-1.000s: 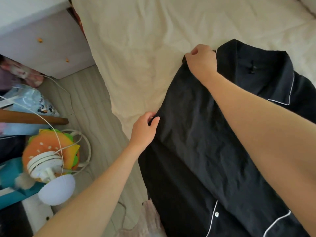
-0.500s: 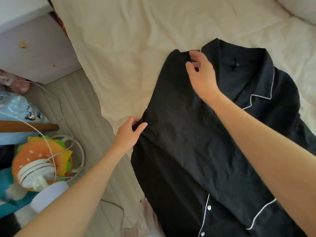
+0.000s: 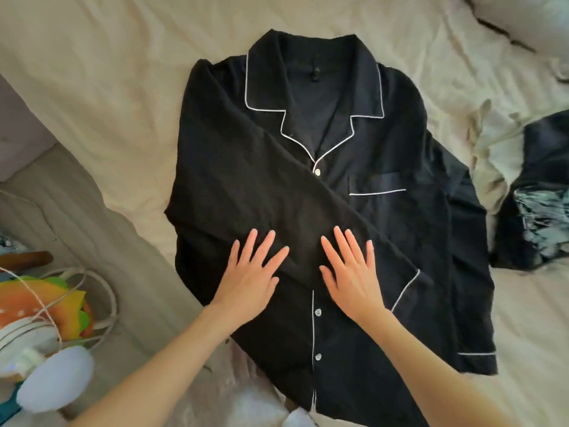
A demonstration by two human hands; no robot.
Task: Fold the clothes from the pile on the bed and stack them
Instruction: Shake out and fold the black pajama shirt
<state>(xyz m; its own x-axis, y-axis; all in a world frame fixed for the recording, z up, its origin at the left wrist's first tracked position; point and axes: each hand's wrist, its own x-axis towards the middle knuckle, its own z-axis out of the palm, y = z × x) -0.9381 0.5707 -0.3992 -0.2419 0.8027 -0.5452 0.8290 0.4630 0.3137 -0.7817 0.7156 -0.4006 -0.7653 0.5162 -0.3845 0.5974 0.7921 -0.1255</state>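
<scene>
Bed (image 3: 123,72): dark garment (image 3: 535,208) just beside black shirt (image 3: 385,241).

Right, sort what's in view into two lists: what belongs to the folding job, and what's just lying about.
Part of the job:
black pyjama shirt, one sleeve folded across its front
left hand and right hand, flat on it
dark garment waiting at the right
bed sheet

Lying about:
burger-shaped toy
white cable
pillow

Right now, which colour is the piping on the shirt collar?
White piping on the black shirt, head view.
</scene>
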